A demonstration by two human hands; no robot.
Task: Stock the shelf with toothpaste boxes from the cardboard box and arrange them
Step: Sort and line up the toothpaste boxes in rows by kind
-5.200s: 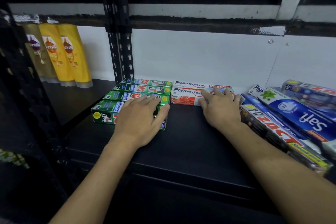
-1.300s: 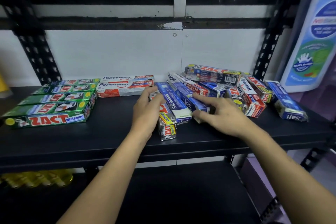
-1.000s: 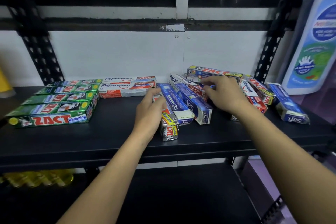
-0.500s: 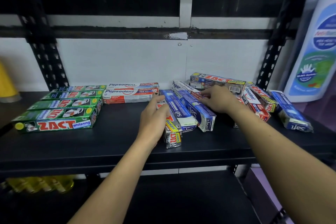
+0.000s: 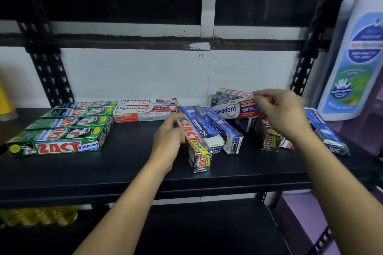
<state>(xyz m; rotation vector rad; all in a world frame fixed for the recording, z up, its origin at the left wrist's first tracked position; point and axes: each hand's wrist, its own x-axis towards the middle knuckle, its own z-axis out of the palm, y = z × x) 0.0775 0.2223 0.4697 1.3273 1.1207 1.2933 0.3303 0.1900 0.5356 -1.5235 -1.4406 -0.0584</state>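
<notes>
1. The right hand (image 5: 284, 114) has its fingers curled and pinches the right end of a red-and-white Pepsodent box (image 5: 234, 109); the box is held roughly level, raised above a jumbled pile.
2. Just behind the held box, a silver ZACT box (image 5: 234, 94) lies on top of the pile; directly below the gripping hand, a dark ZACT box (image 5: 269, 141) shows its end face to the front; to the right of the grip, a lone blue box (image 5: 325, 130) lies slanted on the black shelf (image 5: 124, 172).
3. Left of the grip and lower, two blue boxes (image 5: 221, 128) lean side by side beside a ZACT Smokers box (image 5: 192, 136); the left hand (image 5: 167, 141) rests with fairly straight fingers against that box's left side and clasps nothing.
4. Farther left of the grip, two stocked Pepsodent boxes (image 5: 145, 109) lie lengthwise near the back wall; beyond them, green ZACT Whitening boxes (image 5: 62, 130) lie in a tidy row, side by side.
5. Far to the right of the grip stands a large white bottle (image 5: 356, 64); well below and to the left, yellow bottles (image 5: 41, 215) show on the lower level.
</notes>
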